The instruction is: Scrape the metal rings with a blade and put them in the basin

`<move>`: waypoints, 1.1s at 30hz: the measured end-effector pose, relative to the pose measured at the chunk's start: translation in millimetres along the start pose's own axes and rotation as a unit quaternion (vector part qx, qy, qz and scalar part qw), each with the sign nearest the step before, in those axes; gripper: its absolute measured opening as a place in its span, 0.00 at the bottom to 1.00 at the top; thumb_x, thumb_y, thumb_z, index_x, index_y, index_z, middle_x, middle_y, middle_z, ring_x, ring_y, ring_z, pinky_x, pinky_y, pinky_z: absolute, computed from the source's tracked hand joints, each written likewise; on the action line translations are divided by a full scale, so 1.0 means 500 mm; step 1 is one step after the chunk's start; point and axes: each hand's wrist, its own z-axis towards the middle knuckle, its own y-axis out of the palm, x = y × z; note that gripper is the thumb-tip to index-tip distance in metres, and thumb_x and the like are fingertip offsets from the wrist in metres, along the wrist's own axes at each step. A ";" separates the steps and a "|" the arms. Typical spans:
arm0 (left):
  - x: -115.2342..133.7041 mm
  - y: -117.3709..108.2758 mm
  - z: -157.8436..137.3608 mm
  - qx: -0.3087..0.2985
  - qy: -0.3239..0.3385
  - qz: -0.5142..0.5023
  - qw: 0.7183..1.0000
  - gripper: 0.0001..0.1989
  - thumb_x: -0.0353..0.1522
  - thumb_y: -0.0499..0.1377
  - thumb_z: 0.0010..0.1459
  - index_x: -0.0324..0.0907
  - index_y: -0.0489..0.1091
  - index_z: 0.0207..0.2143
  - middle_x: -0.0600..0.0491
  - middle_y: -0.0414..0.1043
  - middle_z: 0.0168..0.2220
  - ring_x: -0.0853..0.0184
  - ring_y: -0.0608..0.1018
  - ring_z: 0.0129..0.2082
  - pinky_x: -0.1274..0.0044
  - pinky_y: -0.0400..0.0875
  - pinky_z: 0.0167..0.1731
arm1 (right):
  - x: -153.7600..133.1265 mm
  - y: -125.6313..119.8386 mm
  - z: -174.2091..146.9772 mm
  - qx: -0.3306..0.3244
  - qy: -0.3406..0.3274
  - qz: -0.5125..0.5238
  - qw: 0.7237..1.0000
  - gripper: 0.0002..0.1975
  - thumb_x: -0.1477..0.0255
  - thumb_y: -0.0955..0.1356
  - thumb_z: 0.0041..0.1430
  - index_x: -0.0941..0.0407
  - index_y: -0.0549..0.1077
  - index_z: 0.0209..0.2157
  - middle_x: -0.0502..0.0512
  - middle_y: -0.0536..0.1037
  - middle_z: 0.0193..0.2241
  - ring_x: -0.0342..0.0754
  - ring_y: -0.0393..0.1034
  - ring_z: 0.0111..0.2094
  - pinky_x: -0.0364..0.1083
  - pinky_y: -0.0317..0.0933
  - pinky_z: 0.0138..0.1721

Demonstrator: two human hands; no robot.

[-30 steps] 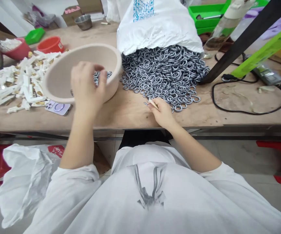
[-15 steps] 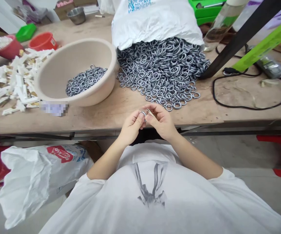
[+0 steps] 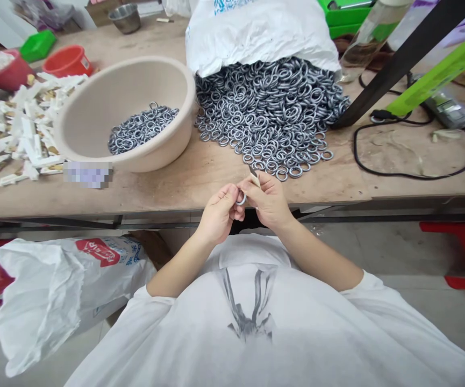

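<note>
Just over the table's front edge, my left hand is closed, pinching a grey ring between thumb and fingers. Close against it, my right hand grips a small knife with a dark pointed blade tip and a pale part below. The rest of the knife is hidden in the fingers, and my right fingertips meet the ring's upper side. Beyond the hands lies a large heap of grey rings, spilling from a white sack. A beige basin to the left holds more such rings.
White plastic pieces are strewn on the left of the wooden table. Behind them stand red bowls, one being an orange-red bowl. On the right are a dark slanted post and a black cable. A white bag stands below.
The ring has turned in my left fingers and now shows lower. My right hand has tilted, so the knife points more upward with more of it showing. The camera view has shifted slightly.
</note>
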 end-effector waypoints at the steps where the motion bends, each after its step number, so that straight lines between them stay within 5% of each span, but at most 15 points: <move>1: 0.000 -0.001 0.000 -0.001 0.006 -0.001 1.000 0.26 0.48 0.68 0.53 0.38 0.58 0.27 0.58 0.56 0.21 0.77 0.60 0.18 0.81 0.60 0.20 | -0.002 -0.003 -0.001 0.008 -0.017 -0.026 0.999 0.16 0.61 0.76 0.62 0.57 0.72 0.31 0.49 0.73 0.24 0.43 0.66 0.20 0.39 0.62 0.17; 6: 0.004 -0.010 0.000 0.007 0.042 -0.007 0.999 0.25 0.47 0.67 0.55 0.38 0.58 0.27 0.59 0.54 0.21 0.78 0.58 0.17 0.82 0.58 0.20 | -0.025 -0.013 -0.015 -0.038 -0.080 -0.197 0.976 0.23 0.50 0.70 0.67 0.57 0.74 0.32 0.52 0.72 0.25 0.45 0.63 0.23 0.43 0.60 0.25; 12: 0.009 -0.009 -0.001 0.048 0.041 -0.012 0.998 0.27 0.47 0.68 0.52 0.39 0.57 0.27 0.60 0.54 0.19 0.78 0.56 0.16 0.82 0.56 0.18 | -0.037 -0.010 -0.021 -0.095 -0.166 -0.354 0.916 0.19 0.59 0.68 0.73 0.57 0.77 0.31 0.51 0.74 0.26 0.45 0.65 0.27 0.45 0.56 0.31; 23: 0.004 -0.027 -0.001 0.028 0.009 -0.017 0.999 0.27 0.47 0.69 0.52 0.39 0.56 0.28 0.62 0.49 0.18 0.79 0.52 0.15 0.84 0.53 0.17 | -0.004 -0.027 -0.013 -0.059 -0.070 -0.340 0.936 0.24 0.50 0.69 0.68 0.57 0.76 0.30 0.51 0.73 0.25 0.47 0.64 0.25 0.45 0.55 0.28; 28: -0.001 -0.015 -0.018 -0.028 0.010 0.027 0.999 0.28 0.50 0.66 0.55 0.38 0.57 0.25 0.59 0.50 0.19 0.79 0.54 0.16 0.82 0.56 0.19 | -0.003 -0.041 0.015 0.112 -0.097 -0.296 0.944 0.31 0.41 0.70 0.62 0.56 0.69 0.25 0.49 0.64 0.22 0.45 0.57 0.24 0.44 0.54 0.28; 31: -0.004 -0.013 -0.018 -0.003 0.016 0.013 1.000 0.29 0.51 0.66 0.54 0.38 0.56 0.26 0.60 0.49 0.19 0.79 0.53 0.16 0.82 0.55 0.18 | -0.013 -0.017 0.003 0.042 -0.095 -0.264 0.959 0.28 0.42 0.71 0.61 0.55 0.72 0.35 0.51 0.70 0.29 0.48 0.63 0.30 0.44 0.60 0.32; 33: -0.008 -0.015 -0.016 0.019 0.027 0.006 0.999 0.28 0.51 0.67 0.52 0.39 0.57 0.27 0.61 0.48 0.19 0.79 0.53 0.16 0.83 0.54 0.18 | -0.013 0.002 -0.011 -0.032 -0.035 -0.205 0.978 0.28 0.45 0.76 0.57 0.54 0.71 0.42 0.50 0.72 0.31 0.48 0.66 0.27 0.44 0.62 0.28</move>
